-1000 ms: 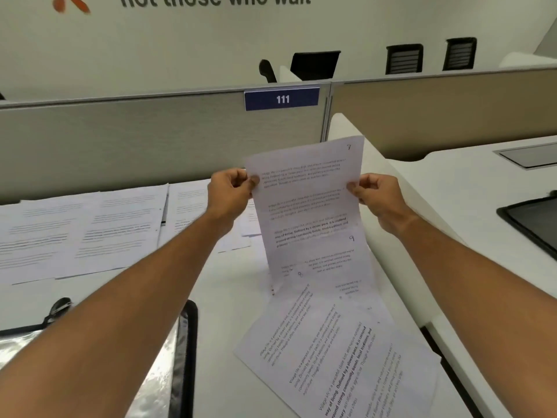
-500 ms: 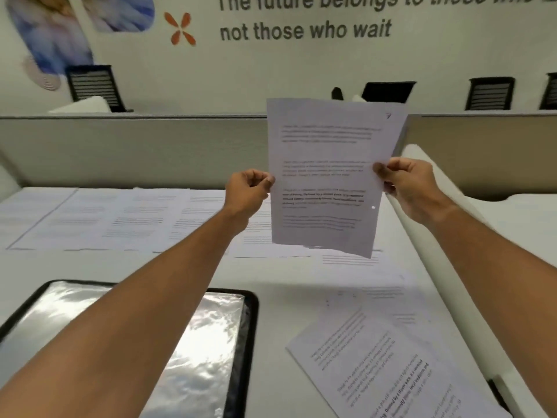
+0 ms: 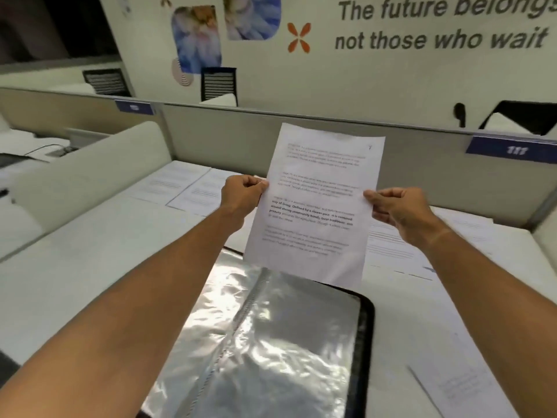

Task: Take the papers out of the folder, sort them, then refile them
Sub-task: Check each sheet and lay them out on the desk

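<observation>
Holding a white printed paper sheet upright, left hand and right hand pinching its side edges, above the open black clear-sleeved folder; refiling seems under way, so next comes lowering it into a sleeve.

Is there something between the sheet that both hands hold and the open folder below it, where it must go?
Nothing visible does. The sheet, pinched by the left hand and right hand, hangs just above the open folder, whose shiny plastic sleeves lie bare beneath it.

White sheet, black-rimmed silvery folder
</observation>
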`<state>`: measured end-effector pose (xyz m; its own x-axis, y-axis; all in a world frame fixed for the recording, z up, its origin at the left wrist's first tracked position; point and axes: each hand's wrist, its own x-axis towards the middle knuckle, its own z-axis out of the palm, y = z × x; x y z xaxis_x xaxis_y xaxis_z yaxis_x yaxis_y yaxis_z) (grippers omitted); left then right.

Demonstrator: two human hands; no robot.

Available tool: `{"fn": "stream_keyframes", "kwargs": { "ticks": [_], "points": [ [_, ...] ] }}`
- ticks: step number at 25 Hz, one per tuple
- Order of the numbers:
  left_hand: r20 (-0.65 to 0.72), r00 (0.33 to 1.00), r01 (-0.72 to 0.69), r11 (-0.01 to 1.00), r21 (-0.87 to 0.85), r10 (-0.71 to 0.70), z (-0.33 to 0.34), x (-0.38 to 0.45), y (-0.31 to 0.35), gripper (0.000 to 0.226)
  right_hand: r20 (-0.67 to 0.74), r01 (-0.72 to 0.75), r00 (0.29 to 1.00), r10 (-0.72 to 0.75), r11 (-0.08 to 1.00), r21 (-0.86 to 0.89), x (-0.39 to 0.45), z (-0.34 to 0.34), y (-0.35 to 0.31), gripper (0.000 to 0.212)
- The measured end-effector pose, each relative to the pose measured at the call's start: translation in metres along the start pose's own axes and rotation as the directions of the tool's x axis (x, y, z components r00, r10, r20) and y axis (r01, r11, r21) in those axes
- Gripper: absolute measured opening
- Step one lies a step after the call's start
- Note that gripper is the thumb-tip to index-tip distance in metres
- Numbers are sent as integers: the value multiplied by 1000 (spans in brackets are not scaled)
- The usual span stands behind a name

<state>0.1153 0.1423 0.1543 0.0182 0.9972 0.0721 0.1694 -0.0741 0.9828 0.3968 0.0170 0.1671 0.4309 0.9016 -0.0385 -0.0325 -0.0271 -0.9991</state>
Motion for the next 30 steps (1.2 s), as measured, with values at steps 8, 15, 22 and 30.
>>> {"fn": "stream_keyframes", "kwargs": {
  "ticks": [8,15,22,30],
  "points": [
    [-29,993,112,994,0,-112,-225,81,-75,14,90,-117,989,116,993,11,24,251,33,10],
    [-125,947,304,951,52,-296,-384,163,-142,15,108,-293,950,293,956,-13,42,445,82,10],
    [-275,861,476,868,143,-427,-458,228,-197,26,88,-432,896,436,900,-57,68,557,142,11],
    [-424,883,438,683,585,-202,-467,270,-235,28,12,-482,873,487,867,-127,98,624,182,17]
  ]
}}
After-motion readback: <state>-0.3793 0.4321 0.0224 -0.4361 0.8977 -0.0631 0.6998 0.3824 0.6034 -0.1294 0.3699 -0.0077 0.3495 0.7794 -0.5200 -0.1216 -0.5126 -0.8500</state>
